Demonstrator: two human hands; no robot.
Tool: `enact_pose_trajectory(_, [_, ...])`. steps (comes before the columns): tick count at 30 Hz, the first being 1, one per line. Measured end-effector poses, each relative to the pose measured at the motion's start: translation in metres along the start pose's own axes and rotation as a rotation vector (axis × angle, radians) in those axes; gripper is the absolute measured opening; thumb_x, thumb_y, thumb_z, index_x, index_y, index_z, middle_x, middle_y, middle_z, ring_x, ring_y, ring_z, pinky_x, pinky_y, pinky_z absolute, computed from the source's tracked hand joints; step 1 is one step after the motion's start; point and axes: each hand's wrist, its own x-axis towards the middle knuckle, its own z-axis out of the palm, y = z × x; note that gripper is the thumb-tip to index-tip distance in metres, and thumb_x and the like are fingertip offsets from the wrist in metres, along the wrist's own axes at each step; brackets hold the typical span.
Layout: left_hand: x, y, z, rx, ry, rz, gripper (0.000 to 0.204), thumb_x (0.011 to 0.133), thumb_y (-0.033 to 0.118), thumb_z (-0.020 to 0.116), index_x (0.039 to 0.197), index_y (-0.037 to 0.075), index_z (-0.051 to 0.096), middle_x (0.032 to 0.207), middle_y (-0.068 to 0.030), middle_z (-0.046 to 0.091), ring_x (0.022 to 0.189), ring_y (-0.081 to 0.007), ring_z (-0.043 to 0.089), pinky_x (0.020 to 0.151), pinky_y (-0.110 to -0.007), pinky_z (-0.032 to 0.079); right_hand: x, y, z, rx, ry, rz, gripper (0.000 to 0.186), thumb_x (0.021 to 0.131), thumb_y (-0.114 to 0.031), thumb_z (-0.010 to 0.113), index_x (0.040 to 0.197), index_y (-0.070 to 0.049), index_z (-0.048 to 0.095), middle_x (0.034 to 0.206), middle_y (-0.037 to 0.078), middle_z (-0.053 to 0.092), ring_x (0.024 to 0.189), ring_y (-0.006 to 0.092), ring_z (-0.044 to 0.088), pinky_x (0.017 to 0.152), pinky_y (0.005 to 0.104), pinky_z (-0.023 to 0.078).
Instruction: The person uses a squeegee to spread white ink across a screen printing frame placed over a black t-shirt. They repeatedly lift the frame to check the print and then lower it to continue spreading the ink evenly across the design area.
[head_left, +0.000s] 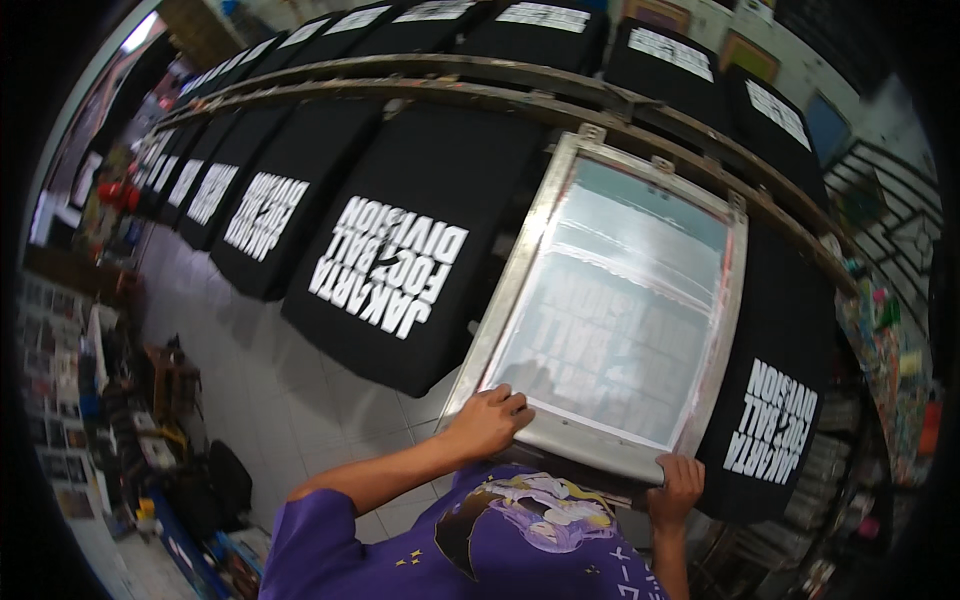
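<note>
A rectangular screen with a silver metal frame and translucent mesh (605, 310) is lying on the person's side of a long, worn metal rail (440, 88), which is serving as the landmark. Its long axis is running from the person toward that rail, leaning somewhat rightward, with the metal tabs of its far end sitting at the rail. The near end, farthest from the rail, is meeting both hands, so neither is standing apart from it. The left hand (488, 418) is grasping the near-left corner with bent fingers, reaching a little closer to the rail; the right hand (678, 490) is curling its fingers over the near-right corner, gripping the frame.

The frame is looking smooth, dull and scuffed, while the mesh is showing teal toward the rail and milky grey away from it, with pale block shapes faintly showing through. On the same side of the rail, a black fabric-covered board with a white block print (420, 170) is resting left of the screen, and a matching black fabric-covered board (770, 310) is extending on its right. Past the rail, another row of black cloth-covered boards (480, 50) is stretching alongside.
</note>
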Motion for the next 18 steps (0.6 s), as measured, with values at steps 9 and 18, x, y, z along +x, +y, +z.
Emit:
enact_pose_trajectory(9, [0.147, -0.07, -0.036, 0.031, 0.199, -0.061, 0.026, 0.069, 0.009, 0.08, 0.094, 0.017, 0.077, 0.09, -0.0026, 0.07, 0.087, -0.0244, 0.068, 0.069, -0.042, 0.058, 0.147, 0.068, 0.023, -0.156, 0.022, -0.073, 0.029, 0.06, 0.002, 0.068, 0.087, -0.01, 0.069, 0.089, 0.011, 0.069, 0.09, 0.0324, 0.066, 0.092, 0.0492, 0.048])
enact_pose_trajectory(18, [0.273, -0.127, -0.036, 0.048, 0.365, -0.038, 0.024, 0.072, 0.03, 0.086, 0.088, 0.013, 0.079, 0.088, -0.0062, 0.074, 0.085, -0.0295, 0.071, 0.074, -0.042, 0.058, 0.275, 0.113, 0.071, -0.179, 0.162, -0.068, 0.021, 0.073, 0.004, 0.061, 0.087, -0.009, 0.069, 0.085, 0.009, 0.067, 0.085, 0.0291, 0.066, 0.081, 0.0419, 0.047])
